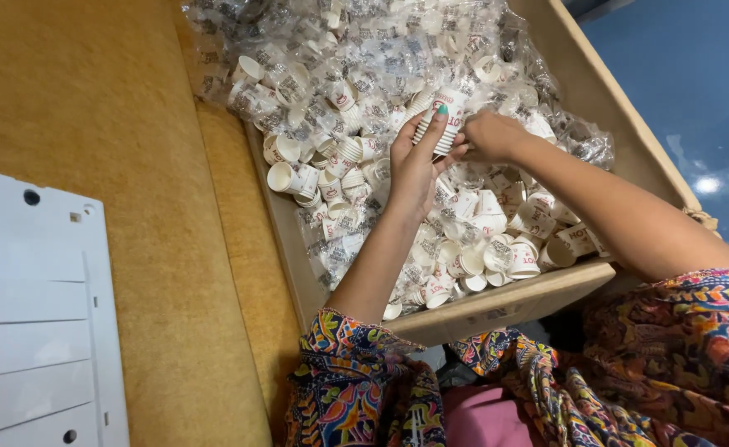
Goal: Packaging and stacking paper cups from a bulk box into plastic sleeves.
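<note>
Cardboard is most of what the head view shows: a big open cardboard box (497, 308) crammed with small white paper cups (497, 240), some loose, lots bunched up in crinkly clear plastic wrap (364, 50). Both hands are over the middle of the pile. The left hand (414, 165) has its fingers curled around a nested stack of cups (441, 120), gripping it from below and from the side, one green-painted nail showing on top. The right hand (490, 136) is pressed up against the same stack from the other side, fingers mostly closed, though I can't really tell how much of the stack it's got since the knuckles hide that bit. The stack sits just above the heap, roughly centre of the box. Colourful patterned sleeves (356, 364) come in from the bottom edge. Left of the box is a yellow-brown wall (91, 99), with a white switch plate (33, 331) mounted on it, well away from the hands. Blue floor (687, 74) shows at top right.
</note>
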